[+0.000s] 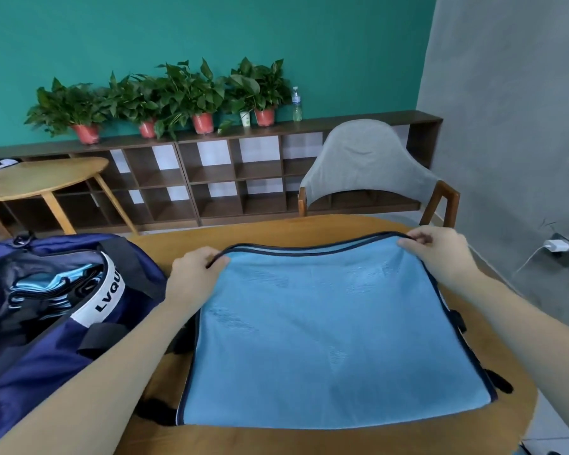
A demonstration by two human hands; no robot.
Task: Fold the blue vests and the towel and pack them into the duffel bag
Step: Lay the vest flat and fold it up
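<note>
Blue vest [335, 339] lies flat on table [342, 441], right of open duffel bag [46, 323]. Left hand [194, 274] and right hand [440, 254] pinch far corners of vest, probably to fold far edge toward person.

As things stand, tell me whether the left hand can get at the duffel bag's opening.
Probably yes. The left hand pinches the blue vest's far corner right beside the duffel bag, whose opening gapes toward it with nothing between; it must release the vest first.

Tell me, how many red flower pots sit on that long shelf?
4, in a row on the shelf top: far left, next, middle, right. Leaves may hide more.
</note>
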